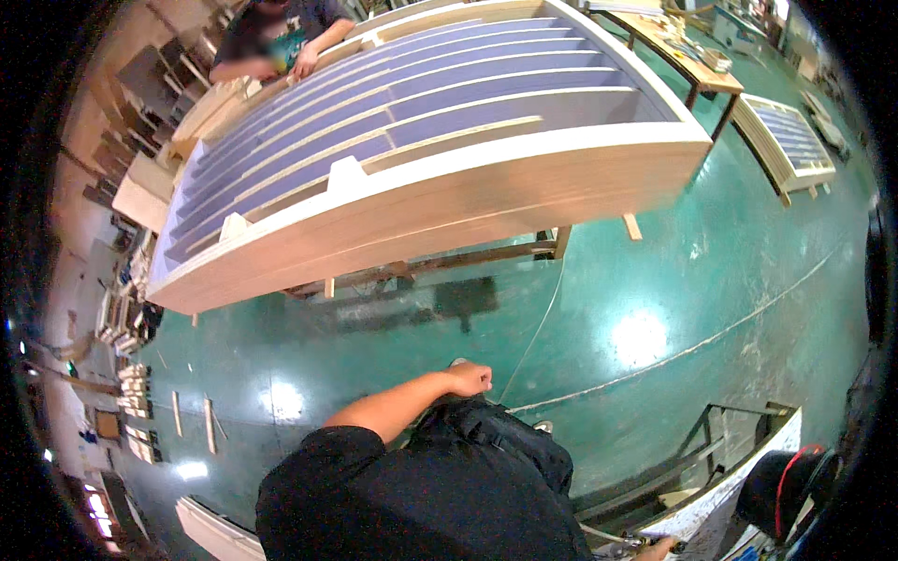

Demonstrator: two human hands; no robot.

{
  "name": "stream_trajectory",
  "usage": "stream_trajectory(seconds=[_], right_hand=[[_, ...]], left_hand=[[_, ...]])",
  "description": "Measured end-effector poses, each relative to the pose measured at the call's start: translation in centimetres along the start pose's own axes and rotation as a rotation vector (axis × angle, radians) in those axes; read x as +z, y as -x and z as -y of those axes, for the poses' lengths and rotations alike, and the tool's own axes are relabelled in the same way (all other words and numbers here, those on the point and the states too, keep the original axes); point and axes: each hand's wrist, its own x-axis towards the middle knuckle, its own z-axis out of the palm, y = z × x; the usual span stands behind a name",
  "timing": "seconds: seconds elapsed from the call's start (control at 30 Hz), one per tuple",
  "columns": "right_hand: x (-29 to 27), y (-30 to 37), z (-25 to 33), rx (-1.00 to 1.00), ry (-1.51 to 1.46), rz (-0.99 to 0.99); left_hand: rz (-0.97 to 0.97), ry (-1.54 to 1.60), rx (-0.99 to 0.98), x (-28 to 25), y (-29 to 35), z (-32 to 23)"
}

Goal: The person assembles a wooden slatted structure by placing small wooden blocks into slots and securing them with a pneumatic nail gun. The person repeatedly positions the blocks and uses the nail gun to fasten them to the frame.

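Observation:
My left hand hangs in front of my body, curled into a fist, with nothing visible in it. It is apart from the large wooden frame, a pale box-like piece with slanted slats and bluish-lilac panels between them. At the lower right edge, only part of my right hand shows. It is beside a small metal fitting with a dark end on a thin hose, on a cluttered bench. Whether the fingers grip the fitting is too small to make out.
Across the frame a co-worker bends with both hands at its far left edge. A black bucket-like thing with a red band stands on the bench. A cord crosses the green floor. Wood strips lie left; a smaller slatted frame stands right.

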Motion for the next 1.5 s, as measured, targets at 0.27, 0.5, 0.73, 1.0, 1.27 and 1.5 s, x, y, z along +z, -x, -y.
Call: stream_trajectory(seconds=[0.27,0.5,0.73,1.0,1.27,1.5], right_hand=[[24.4,16.8,8.0,0.239,-0.017,0.874],[47.4,38.4,13.9,-0.138,0.861,1.184],[56.3,68.2,28.4,-0.298,1.272,1.610],[64.7,83.6,30.7,-1.041,1.559,1.691],[70.3,88.6,25.3,-1.616,1.729,1.896],[71.8,87.2,23.8,-1.173,1.562,2.049]], left_hand=[[-0.442,0.094,0.541,-26.4,13.5,0.6],[-1.006,-0.460,0.467,-42.9,23.3,5.2],[-0.677,-0.505,0.237,-46.8,21.4,9.7],[-0.657,-0.284,0.340,-46.9,20.3,12.2],[-0.648,-0.196,0.349,-47.2,20.2,13.3],[-0.624,-0.180,0.364,-47.3,19.8,13.6]])
